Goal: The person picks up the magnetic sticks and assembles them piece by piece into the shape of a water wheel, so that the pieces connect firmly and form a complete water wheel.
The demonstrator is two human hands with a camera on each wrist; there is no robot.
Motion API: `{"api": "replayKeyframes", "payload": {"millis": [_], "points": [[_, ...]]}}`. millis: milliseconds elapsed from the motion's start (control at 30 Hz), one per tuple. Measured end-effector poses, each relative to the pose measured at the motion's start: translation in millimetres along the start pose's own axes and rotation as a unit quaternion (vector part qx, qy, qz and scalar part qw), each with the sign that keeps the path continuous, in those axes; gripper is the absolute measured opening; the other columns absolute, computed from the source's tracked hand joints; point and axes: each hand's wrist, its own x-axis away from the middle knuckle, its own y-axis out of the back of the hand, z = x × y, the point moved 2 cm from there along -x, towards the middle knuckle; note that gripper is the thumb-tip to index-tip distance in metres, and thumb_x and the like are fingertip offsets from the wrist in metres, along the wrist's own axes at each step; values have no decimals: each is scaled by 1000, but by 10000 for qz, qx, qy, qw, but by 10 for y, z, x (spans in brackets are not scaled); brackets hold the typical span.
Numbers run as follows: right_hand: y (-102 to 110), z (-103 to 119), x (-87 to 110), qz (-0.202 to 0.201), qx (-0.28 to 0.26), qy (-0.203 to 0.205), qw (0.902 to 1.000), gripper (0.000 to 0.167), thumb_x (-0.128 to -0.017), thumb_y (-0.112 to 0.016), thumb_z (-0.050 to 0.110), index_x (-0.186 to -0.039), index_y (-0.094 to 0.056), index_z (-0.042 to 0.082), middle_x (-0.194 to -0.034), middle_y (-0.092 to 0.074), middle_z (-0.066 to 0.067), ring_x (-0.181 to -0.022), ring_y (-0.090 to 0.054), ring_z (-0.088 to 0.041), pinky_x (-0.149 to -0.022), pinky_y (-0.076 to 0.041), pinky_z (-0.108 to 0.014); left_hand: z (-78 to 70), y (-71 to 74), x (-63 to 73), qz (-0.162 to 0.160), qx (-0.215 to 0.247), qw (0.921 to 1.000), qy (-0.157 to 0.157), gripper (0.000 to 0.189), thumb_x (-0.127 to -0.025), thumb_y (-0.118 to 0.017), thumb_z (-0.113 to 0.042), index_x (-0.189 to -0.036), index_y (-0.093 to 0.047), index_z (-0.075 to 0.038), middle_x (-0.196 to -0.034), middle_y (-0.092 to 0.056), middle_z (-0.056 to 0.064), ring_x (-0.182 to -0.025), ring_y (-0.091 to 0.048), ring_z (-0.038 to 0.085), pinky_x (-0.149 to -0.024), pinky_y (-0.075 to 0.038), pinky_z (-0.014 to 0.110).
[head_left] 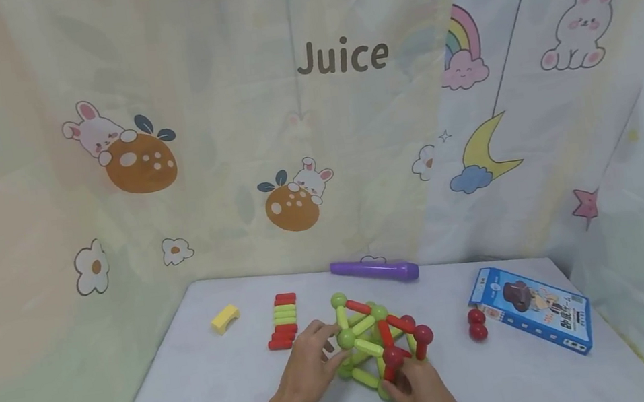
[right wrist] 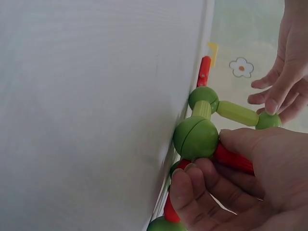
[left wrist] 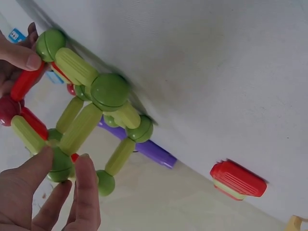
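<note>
A magnetic ball-and-rod structure (head_left: 367, 345) of green and red balls joined by yellow-green and red rods stands on the table between both hands. At its left side, my left hand (head_left: 309, 363) pinches a green ball (left wrist: 60, 164) between thumb and fingers. My right hand (head_left: 424, 388) is at the near right corner, below a red ball (head_left: 393, 356). In the right wrist view its thumb and fingers grip a red rod (right wrist: 233, 158), close against a low green ball (right wrist: 196, 138). Part of that rod is hidden by the fingers.
Left of the structure lies a row of red and yellow-green rods (head_left: 284, 316), with a yellow arch block (head_left: 225, 319) beyond. A purple tapered stick (head_left: 375, 271) lies at the back. Two red balls (head_left: 477, 324) touch a blue box (head_left: 534, 309) on the right.
</note>
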Motion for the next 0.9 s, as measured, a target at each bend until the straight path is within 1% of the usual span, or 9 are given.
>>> {"api": "replayKeyframes", "payload": {"millis": [100, 267, 333, 433, 567, 667, 733, 800, 900], "points": [[-6, 11, 3, -35, 62, 32, 10000, 19, -94, -84, 25, -99, -74, 10, -73, -58, 11, -68, -51, -4, -60, -46, -22, 3, -1, 2, 94, 87, 9999, 44, 39, -88, -88, -4, -124, -74, 1, -108, -72, 9, -86, -73, 18, -70, -60, 22], [-32, 31, 18, -179, 201, 183, 9995, 17, -93, -85, 22, -99, -73, 11, -71, -55, 13, -66, -49, -3, -59, -45, -21, 10, -5, -9, 299, 207, 9991, 240, 38, -91, -85, -2, -127, -73, 1, -110, -74, 8, -88, -73, 12, -74, -60, 21], [-38, 44, 28, -232, 251, 195, 9992, 17, -92, -86, 21, -98, -73, 11, -70, -54, 12, -65, -49, -3, -58, -44, -21, 13, -9, -13, 356, 253, 9986, 292, 38, -92, -84, -1, -128, -72, 1, -111, -75, 8, -90, -73, 12, -75, -60, 21], [-41, 64, 36, -257, 377, 127, 9989, 18, -92, -86, 20, -98, -72, 12, -69, -52, 12, -64, -47, -3, -58, -43, -21, 17, -15, -10, 391, 342, 9983, 261, 39, -92, -83, 1, -129, -71, 3, -112, -75, 10, -92, -74, 15, -76, -60, 21], [-16, 87, 37, -140, 450, -133, 9988, 20, -92, -86, 23, -99, -73, 10, -69, -53, 9, -65, -49, -7, -58, -43, -22, 56, 16, -5, 431, 375, 9981, 246, 42, -92, -83, 1, -131, -69, 3, -114, -75, 12, -95, -75, 20, -76, -61, 23], [59, 53, 60, 161, 215, -493, 9984, 30, -93, -86, 34, -104, -74, 9, -74, -57, 7, -70, -52, -11, -60, -45, -24, 170, 114, 6, 308, -97, 9990, 312, 41, -90, -86, -2, -128, -71, 0, -114, -75, 11, -98, -74, 23, -78, -62, 30], [153, -12, 87, 333, 57, -696, 9970, 35, -93, -86, 40, -106, -76, 10, -77, -60, 6, -75, -54, -14, -63, -45, -25, 306, 217, 22, 143, -623, 9965, 529, 39, -87, -88, -4, -123, -74, -3, -114, -75, 9, -100, -71, 23, -81, -62, 35], [267, -106, 114, 296, 3, -910, 9954, 34, -91, -87, 42, -100, -76, 11, -77, -60, 5, -75, -54, -15, -63, -45, -25, 480, 329, 44, 13, -1154, 9896, 857, 37, -86, -90, -5, -119, -75, -4, -112, -74, 8, -100, -67, 23, -82, -61, 39], [461, -251, 117, -121, 302, -1178, 9925, 32, -88, -90, 36, -94, -73, 10, -73, -58, 3, -72, -53, -15, -62, -44, -24, 747, 464, 67, 92, -1741, 9731, 1505, 38, -84, -92, -6, -118, -76, -2, -108, -72, 9, -98, -63, 22, -79, -61, 38]]}}
